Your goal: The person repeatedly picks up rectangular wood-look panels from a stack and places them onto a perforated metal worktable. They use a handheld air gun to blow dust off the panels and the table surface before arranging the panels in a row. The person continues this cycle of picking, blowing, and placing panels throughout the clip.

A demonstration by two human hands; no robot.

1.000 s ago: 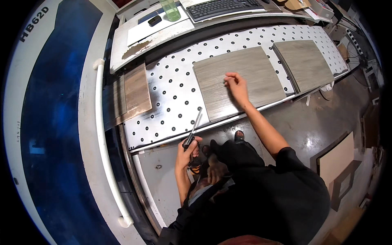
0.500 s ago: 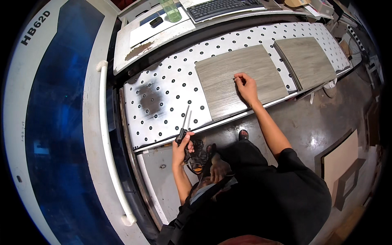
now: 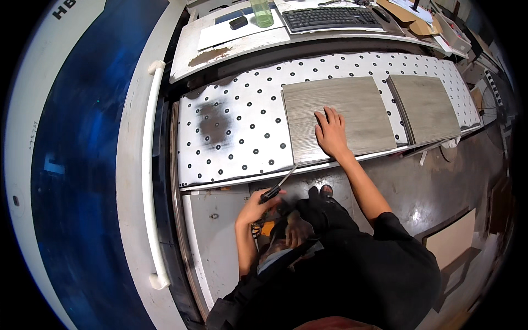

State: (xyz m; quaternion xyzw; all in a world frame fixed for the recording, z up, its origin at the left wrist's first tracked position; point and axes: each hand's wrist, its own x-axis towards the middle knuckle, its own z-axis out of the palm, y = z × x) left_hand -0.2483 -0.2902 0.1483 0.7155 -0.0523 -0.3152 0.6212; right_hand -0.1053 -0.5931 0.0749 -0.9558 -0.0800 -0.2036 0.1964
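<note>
A black air blow gun with a long thin metal nozzle is in my left hand, its fingers closed round the grip. The nozzle slants up and right, its tip by the near left corner of a grey wood-grain board. My right hand rests palm down on that board near its front edge, fingers spread. The board lies on a white table dotted with black round studs. A second grey wood-grain board, which looks stacked, lies to its right across a narrow gap.
A tall machine with a blue panel and a white bar handle stands at left. The shelf behind holds a keyboard, a green cup and a small black object. Panels lie on the floor at lower right.
My left hand has moved right and turned the blow gun so its nozzle points toward the board's corner. My right hand's curled fingers have opened flat onto the board. The whole view has shifted.
</note>
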